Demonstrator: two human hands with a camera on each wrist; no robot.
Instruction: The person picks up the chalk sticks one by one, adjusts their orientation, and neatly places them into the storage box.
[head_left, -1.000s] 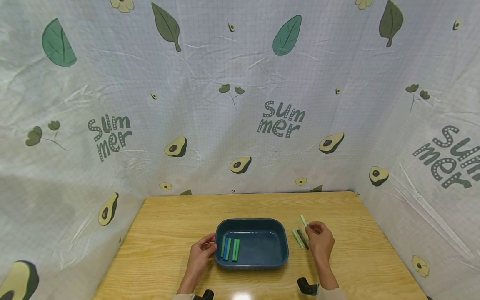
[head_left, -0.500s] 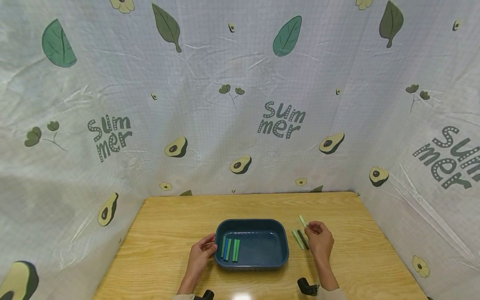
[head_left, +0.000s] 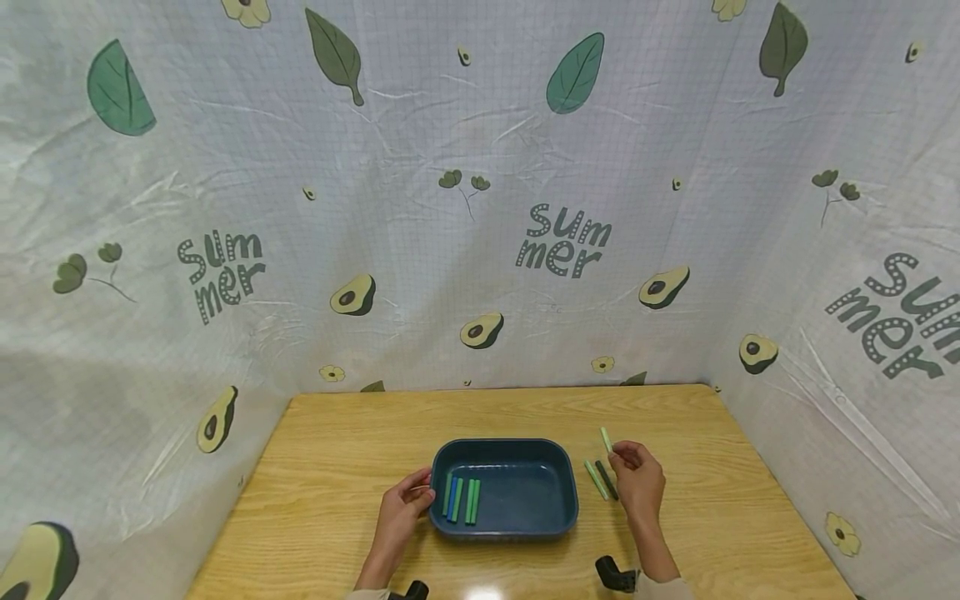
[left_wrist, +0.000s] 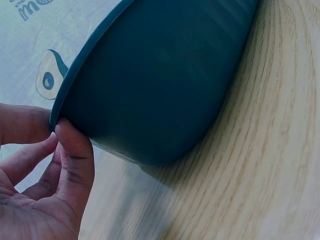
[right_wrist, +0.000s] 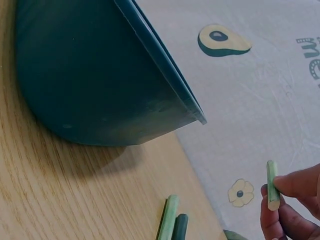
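In the head view a dark teal plastic tray [head_left: 525, 500] stands on the table. My left hand [head_left: 398, 515] pinches its left rim between thumb and fingers, as the left wrist view also shows on the tray wall [left_wrist: 155, 85]. Inside, at the left, several green sticks [head_left: 474, 502] and a blue stick [head_left: 452, 498] lie side by side. Right of the tray my right hand [head_left: 639, 483] pinches a short light green stick [right_wrist: 272, 185] between thumb and fingers, held off the table. Below it lie another light green stick [head_left: 596, 480] and a dark green stick [head_left: 606, 479], parallel.
The wooden table [head_left: 337, 467] runs back to a white patterned sheet [head_left: 420, 250] hung behind and at both sides. Black camera mounts [head_left: 615, 573] sit at the wrists.
The right hand shifts very slightly to the left, and the light green stick in it tilts a little. The left hand and the tray stay put.
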